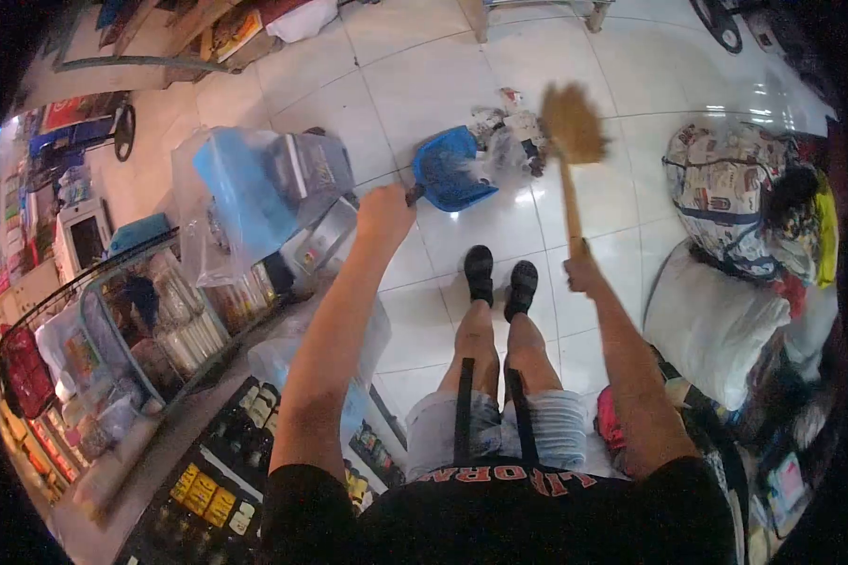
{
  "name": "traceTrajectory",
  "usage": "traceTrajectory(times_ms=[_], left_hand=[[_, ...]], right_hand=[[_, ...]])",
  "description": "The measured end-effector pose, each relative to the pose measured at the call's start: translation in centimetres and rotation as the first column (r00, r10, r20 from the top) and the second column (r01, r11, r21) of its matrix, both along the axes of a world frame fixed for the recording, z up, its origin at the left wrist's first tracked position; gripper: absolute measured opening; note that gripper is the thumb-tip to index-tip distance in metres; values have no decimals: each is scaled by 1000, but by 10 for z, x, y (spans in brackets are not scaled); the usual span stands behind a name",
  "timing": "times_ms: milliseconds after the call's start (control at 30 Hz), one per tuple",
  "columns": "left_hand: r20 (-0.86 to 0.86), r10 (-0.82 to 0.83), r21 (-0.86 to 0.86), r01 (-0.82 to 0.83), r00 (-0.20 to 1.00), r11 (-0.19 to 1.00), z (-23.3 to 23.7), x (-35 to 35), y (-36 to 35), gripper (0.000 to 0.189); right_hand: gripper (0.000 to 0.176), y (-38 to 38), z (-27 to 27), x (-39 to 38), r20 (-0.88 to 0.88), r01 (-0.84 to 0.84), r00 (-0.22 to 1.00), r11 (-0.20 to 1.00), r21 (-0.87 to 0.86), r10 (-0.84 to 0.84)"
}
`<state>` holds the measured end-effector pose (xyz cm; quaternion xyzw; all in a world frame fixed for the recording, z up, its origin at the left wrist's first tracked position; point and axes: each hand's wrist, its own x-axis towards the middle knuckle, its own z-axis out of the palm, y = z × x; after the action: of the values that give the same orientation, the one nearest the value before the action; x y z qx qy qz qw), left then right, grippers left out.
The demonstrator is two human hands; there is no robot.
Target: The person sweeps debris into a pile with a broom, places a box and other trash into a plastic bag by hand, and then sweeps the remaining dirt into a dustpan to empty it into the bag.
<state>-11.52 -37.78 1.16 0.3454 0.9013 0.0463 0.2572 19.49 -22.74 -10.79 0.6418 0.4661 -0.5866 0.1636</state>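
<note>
My left hand [384, 218] is closed round the short dark handle of a blue dustpan [450, 169], which lies on the tiled floor. My right hand [584, 273] grips the wooden handle of a broom [575, 127]; its straw-coloured bristles are slightly blurred. Between the dustpan's open edge and the bristles sits a pile of litter [513, 146], with clear plastic and crumpled wrappers. Part of the clear plastic overlaps the dustpan's right edge. The bristles are just right of the pile.
Shelves with packaged goods [174, 325] and a plastic-covered blue item [240, 188] stand on the left. On the right are a large patterned bag [725, 179] and a white sack [711, 325]. My feet in dark sandals [479, 273] are below the dustpan.
</note>
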Motion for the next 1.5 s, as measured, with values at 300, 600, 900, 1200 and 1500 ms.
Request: traceTrajectory(times_ms=[300,600,900,1200,1500], left_hand=[[19,-23,4,23,1000,1000,-4,7,32,19],[-24,-71,33,72,997,997,-6,-8,-11,20],[-60,15,-39,-17,998,999,8,-12,-41,17],[-173,30,-8,-32,984,999,-1,10,-33,11],[137,173,-93,-162,975,983,3,-8,-41,19]], right_hand=[[67,-59,103,4,-111,-348,936,924,-159,333],[68,-34,151,117,-113,-278,945,936,215,307],[62,41,53,52,-245,211,944,975,-74,-223],[73,-81,48,6,-3,-451,892,892,35,452],[66,-37,200,45,-34,-395,918,899,-187,396]])
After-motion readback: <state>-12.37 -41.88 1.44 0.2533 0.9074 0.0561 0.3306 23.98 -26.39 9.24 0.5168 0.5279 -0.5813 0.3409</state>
